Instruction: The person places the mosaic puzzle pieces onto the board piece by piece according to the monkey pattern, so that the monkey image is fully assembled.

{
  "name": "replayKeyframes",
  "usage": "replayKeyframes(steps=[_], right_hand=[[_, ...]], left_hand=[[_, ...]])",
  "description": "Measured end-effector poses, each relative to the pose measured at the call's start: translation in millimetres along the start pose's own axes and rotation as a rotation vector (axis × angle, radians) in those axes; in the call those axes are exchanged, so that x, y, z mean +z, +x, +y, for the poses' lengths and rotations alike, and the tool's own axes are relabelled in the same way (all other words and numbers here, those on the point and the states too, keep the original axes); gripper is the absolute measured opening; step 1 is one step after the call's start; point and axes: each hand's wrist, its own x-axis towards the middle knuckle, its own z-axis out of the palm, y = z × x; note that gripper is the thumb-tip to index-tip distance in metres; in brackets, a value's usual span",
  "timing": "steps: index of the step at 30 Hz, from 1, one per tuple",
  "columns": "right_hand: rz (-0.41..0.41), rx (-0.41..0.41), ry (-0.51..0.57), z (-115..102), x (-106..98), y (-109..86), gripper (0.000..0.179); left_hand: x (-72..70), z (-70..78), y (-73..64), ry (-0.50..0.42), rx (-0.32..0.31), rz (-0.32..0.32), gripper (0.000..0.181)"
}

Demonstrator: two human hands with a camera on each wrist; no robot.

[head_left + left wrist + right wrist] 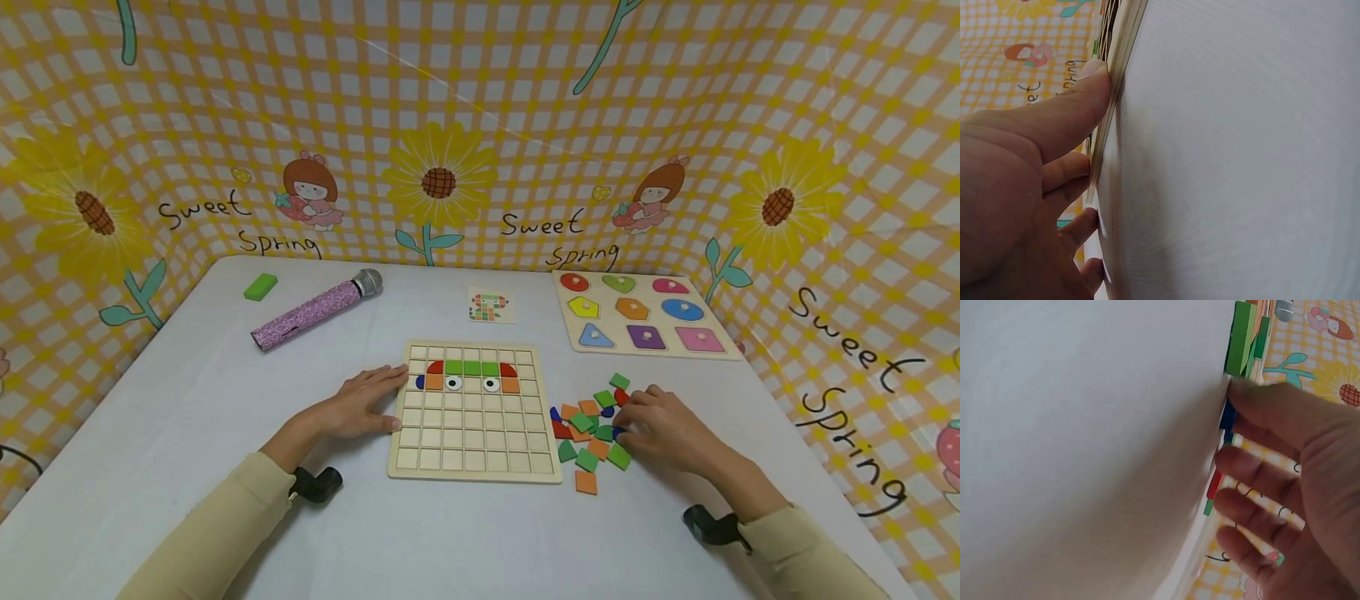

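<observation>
A wooden grid board [442,437] lies mid-table. Red, green, orange and blue tiles and two eye tiles [453,383] fill part of its upper rows. My left hand [358,406] rests against the board's left edge, thumb and fingertips touching it, fingers fairly straight. To the right of the board is a loose pile of coloured tiles [587,458]. Over the pile's right side, my right hand [663,429] pinches a blue tile [1229,417] between thumb and forefinger, close to the tabletop. Its other fingers are loosely bent. Part of that tile is hidden by the fingers.
Behind the board lies a small picture card [504,310] with a tile pattern. A shape puzzle with knobs [607,302] sits at the back right. At the back left are a glittery pink microphone [311,312] and a green block [260,287]. Patterned cloth [465,92] surrounds the table.
</observation>
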Motion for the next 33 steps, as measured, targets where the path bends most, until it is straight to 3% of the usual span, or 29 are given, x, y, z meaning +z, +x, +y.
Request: replayKeyframes(steps=[6,10,14,24,33], right_hand=[[-0.009,0.077,-0.03,2.8,0.5,-0.3,0.014],[0.007,0.087,-0.023,7.8,-0.7,-2.0,0.01],[0.022,0.073,-0.002,11.2,-3.8,-1.5,0.008],[-0.035,-0.003,0.073,10.7,-3.7,-3.2,0.018],[-0.017,-0.072,0.087,10.1,-2.4,-12.9,0.023]], left_hand=[[0.9,-0.4,0.0,-0.001,0.0,0.0,0.075],[0.4,0.6,-0.8,-0.003,-0.004,-0.002,0.075],[0.1,0.9,-1.3,-0.005,-0.007,-0.002,0.075],[1.5,-0.6,-1.0,-0.004,-0.015,-0.007,0.075],[-0.1,-2.0,0.3,0.002,-0.019,-0.012,0.076]])
